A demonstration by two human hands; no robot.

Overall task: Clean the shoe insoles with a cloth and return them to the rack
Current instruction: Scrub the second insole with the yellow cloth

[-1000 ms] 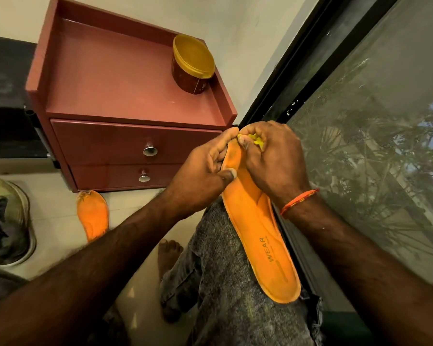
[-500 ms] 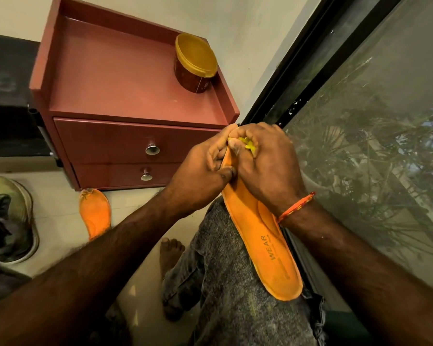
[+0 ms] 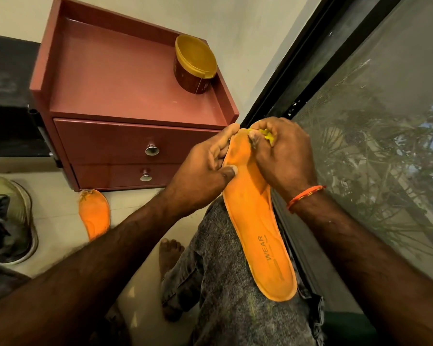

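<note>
Left hand (image 3: 205, 168) pinches toe of orange foam insole (image 3: 258, 226) lying along the knee; right hand (image 3: 283, 156) clamps a bunched yellow cloth (image 3: 268, 137) on its tip. Risk: hard rubbing there folds or tears the thin edge. 2nd orange insole (image 3: 94, 213) on floor, uncleaned by the look of it.

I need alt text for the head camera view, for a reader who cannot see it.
A seated person holds an orange insole over their lap: the left hand grips its toe end while the right hand rubs the tip with a small yellow cloth. A second orange insole lies on the floor before a red drawer cabinet bearing a yellow-lidded jar.
</note>
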